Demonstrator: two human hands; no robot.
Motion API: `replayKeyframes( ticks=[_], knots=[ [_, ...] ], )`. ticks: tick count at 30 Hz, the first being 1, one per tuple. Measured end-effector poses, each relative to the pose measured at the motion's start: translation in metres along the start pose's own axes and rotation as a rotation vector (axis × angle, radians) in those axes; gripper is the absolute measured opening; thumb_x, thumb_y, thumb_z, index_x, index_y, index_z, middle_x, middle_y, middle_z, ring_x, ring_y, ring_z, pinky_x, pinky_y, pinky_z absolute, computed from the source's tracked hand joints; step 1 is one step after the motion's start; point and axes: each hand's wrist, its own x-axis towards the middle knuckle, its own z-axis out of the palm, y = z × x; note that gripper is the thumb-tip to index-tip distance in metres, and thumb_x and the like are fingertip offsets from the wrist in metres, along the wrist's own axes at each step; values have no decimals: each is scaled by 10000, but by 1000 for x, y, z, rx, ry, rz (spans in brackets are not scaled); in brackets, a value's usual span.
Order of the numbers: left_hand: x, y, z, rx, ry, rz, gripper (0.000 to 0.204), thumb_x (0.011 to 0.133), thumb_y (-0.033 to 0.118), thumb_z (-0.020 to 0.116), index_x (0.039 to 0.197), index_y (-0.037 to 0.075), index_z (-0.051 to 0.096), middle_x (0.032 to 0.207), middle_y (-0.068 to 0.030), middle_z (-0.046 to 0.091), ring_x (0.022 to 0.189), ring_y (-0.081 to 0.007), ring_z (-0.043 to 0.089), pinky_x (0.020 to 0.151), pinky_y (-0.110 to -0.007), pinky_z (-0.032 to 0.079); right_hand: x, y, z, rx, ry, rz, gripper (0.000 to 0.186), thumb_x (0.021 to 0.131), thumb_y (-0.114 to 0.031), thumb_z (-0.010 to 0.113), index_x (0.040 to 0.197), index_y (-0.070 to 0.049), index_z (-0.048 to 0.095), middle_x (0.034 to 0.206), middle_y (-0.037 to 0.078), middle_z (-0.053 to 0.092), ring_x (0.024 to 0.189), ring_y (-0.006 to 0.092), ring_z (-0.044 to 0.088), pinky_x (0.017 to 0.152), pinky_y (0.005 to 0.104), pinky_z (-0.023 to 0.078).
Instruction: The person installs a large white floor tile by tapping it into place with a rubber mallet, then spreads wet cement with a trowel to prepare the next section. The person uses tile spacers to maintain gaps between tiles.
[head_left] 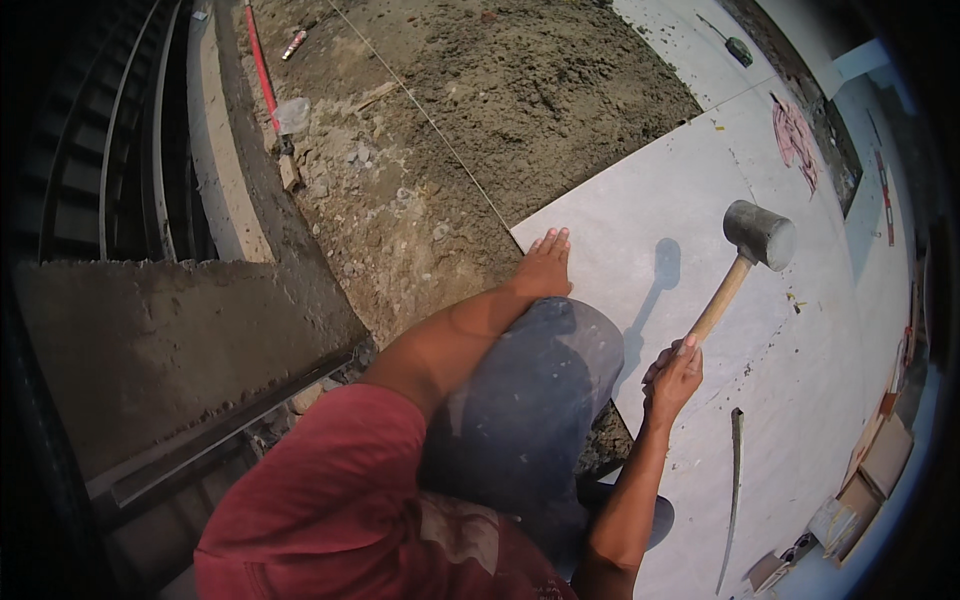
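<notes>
A large pale grey tile (620, 230) borders damp grey mortar (540, 80). My left hand (543, 262) lies flat near the tile's left corner, fingers stretched toward its edge, beside my bent knee. My right hand (672, 376) grips the wooden handle of a mallet (758, 234) with a grey cylindrical head, raised above the tile and casting a shadow on it. A taut string (420, 105) runs across the mortar to near that corner.
At left are a metal grating (108, 160) and concrete ledge (150, 350). A red bar (260, 65) lies along the rough bed. On the tiles are a pink cloth (794, 140), a dark trowel (738, 50) and a thin strip (732, 500). Cardboard pieces (880, 450) sit at right.
</notes>
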Motion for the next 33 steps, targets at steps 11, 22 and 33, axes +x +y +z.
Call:
replayKeyframes(
  ticks=[11,22,33],
  knots=[
    [-1,-4,-6,-19,-12,11,861,879,320,564,1546,-46,160,1650,-185,19,1526,-335,12,1233,-429,90,21,44,18,-290,-64,28,451,1026,-407,516,778,-31,497,595,20,469,507,102,458,477,284,386],
    [23,9,-11,111,-103,-107,679,963,215,440,1534,-54,188,1647,-174,88,1519,-331,102,1223,-444,133,25,44,20,-458,87,-151,514,1011,-423,540,724,4,524,609,108,541,562,173,510,533,350,429],
    [72,56,-27,369,-72,-27,1313,659,509,869,1579,55,51,1635,-232,-55,1504,-441,-5,1212,-507,131,85,-34,-1,173,303,-475,396,1031,-400,507,886,-32,486,603,29,498,483,120,478,461,273,431]
  ],
)
